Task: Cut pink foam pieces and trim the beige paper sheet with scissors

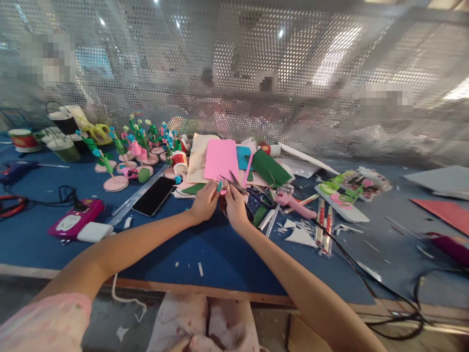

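Observation:
My left hand (pixel 204 201) is closed in a pinch, its fingertips meeting those of my right hand (pixel 236 206) above the blue table. Between them shows a small blue and pink piece (pixel 223 192), partly covered by the fingers. Open scissors (pixel 236 182) with dark blades lie just beyond my right hand, over the paper; whether that hand touches them I cannot tell. A dark loop, perhaps a handle, shows beside its wrist. Behind the hands rest a pink sheet (pixel 221 159), a cream sheet (pixel 197 164) and a green sheet (pixel 271 167).
Craft flowers on round pink bases (pixel 116 184) crowd the left rear. A black phone (pixel 154 196) and a magenta power strip (pixel 77 218) lie left. Rightward are a pink glue gun (pixel 296 204), white scraps (pixel 301 236) and a black cable (pixel 342 252). Perforated metal (pixel 234 107) stands behind.

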Motion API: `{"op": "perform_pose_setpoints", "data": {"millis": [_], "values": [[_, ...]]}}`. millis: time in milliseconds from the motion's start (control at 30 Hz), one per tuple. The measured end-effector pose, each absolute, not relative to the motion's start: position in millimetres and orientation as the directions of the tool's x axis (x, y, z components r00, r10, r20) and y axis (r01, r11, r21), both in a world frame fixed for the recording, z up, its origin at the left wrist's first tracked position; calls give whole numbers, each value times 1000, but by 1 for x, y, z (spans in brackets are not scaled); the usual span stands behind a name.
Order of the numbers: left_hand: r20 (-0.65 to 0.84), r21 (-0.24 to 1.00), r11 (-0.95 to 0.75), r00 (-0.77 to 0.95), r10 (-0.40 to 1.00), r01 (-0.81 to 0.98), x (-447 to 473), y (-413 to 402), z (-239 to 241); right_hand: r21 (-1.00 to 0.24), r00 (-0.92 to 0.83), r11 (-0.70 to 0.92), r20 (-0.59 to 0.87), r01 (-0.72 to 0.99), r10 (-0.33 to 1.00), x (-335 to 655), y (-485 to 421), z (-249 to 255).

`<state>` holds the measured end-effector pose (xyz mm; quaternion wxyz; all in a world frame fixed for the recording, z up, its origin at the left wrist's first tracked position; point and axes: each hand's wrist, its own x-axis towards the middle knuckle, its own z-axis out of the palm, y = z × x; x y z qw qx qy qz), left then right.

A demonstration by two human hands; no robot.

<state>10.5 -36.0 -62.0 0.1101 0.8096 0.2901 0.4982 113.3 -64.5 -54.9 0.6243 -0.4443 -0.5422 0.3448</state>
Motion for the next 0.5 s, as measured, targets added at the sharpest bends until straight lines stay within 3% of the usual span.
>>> {"op": "perform_pose_setpoints", "data": {"millis": [200,500], "values": [[761,465,-809,303,573,360,12,-40,-61,-965,190,260,249,-35,950,107,-68,-62],[741,537,-767,238,628,350,20,-51,-63,-933,321,355,352,49,879,101,-77,-66]]}}
